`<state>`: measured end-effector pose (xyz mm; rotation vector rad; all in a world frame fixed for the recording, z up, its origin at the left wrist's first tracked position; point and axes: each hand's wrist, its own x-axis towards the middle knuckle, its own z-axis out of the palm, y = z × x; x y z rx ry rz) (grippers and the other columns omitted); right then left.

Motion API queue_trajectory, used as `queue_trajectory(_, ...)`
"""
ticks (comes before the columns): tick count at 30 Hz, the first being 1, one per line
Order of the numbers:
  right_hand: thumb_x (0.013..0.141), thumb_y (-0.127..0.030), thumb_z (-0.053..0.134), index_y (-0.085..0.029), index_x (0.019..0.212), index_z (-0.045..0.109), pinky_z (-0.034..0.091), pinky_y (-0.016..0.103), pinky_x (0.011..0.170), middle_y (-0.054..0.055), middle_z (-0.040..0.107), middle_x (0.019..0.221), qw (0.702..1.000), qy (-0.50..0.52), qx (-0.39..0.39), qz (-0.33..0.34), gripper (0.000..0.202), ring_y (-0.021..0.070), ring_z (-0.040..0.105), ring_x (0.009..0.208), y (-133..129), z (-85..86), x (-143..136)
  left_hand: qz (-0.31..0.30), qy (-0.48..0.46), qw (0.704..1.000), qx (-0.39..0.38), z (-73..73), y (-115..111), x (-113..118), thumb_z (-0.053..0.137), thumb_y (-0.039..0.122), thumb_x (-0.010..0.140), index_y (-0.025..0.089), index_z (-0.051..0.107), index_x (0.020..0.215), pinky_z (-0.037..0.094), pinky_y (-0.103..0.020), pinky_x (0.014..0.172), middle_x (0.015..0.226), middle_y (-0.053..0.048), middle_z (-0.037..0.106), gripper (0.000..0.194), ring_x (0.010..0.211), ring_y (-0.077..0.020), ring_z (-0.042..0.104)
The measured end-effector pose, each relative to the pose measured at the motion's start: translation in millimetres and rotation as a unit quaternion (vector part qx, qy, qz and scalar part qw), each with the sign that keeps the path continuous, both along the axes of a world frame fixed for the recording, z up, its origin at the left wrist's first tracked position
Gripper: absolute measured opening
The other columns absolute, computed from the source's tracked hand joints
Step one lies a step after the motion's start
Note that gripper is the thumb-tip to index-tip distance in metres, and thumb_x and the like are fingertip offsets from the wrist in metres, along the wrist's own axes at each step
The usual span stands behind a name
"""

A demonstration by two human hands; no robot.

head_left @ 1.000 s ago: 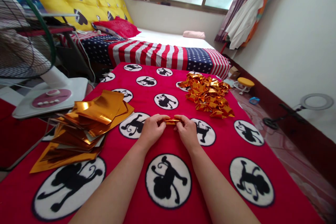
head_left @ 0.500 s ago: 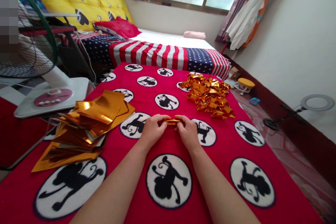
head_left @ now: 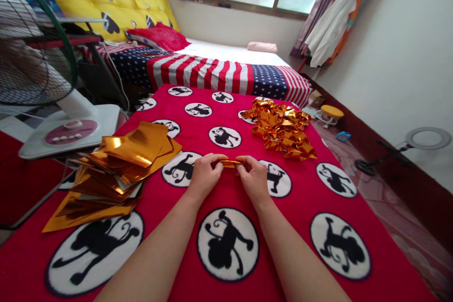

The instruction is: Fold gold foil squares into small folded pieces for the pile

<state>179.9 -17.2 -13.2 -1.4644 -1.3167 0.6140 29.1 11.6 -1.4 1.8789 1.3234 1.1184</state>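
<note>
Between my two hands is a narrow folded piece of gold foil paper (head_left: 230,163), held just over the red cloth. My left hand (head_left: 208,172) pinches its left end between thumb and fingers. The right end is pinched the same way by my right hand (head_left: 253,177). Parts of the paper are hidden behind my fingertips. To the left lies a loose, uneven stack of flat gold foil sheets (head_left: 138,148). Beyond my right hand is a heap of folded gold paper pieces (head_left: 283,127), shaped like small ingots.
A red cloth with monkey prints (head_left: 226,118) covers the surface. A fan (head_left: 71,118) stands close at the left. Behind is a bed with a striped and starred cover (head_left: 212,73). On the right floor are a yellow stool (head_left: 331,112) and a ring light (head_left: 428,138).
Both hands stay in almost the same place. The folded foil paper shows slightly differently between the fingertips, with the left fingers shifted a little.
</note>
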Motion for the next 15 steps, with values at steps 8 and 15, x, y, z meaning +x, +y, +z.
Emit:
queue_trajectory(8, 0.074, -0.018, 0.052, -0.019, 0.078, 0.072, 0.049, 0.024, 0.057, 0.003, 0.071, 0.067, 0.996, -0.093, -0.014, -0.008, 0.020, 0.0170, 0.064, 0.059, -3.0, 4.7, -1.7, 0.047, 0.048, 0.997, 0.027, -1.6, -2.2, 1.4, 0.050, 0.008, 0.076, 0.018, 0.075, 0.089, 0.052, -0.025, 0.080, 0.086, -0.004, 0.075, 0.030, 0.079, -0.0159, 0.067)
queue_trajectory(15, 0.073, -0.016, 0.049, -0.019, 0.079, 0.073, 0.047, 0.024, 0.058, 0.003, 0.071, 0.066, 0.991, -0.129, -0.017, -0.012, 0.025, 0.0175, 0.064, 0.061, -2.3, 6.1, -0.3, 0.080, 0.161, 0.983, 0.035, -0.3, -6.3, 2.2, 0.050, 0.016, 0.079, 0.020, 0.072, 0.095, 0.050, -0.029, 0.079, 0.093, -0.006, 0.074, 0.027, 0.084, -0.0205, 0.068)
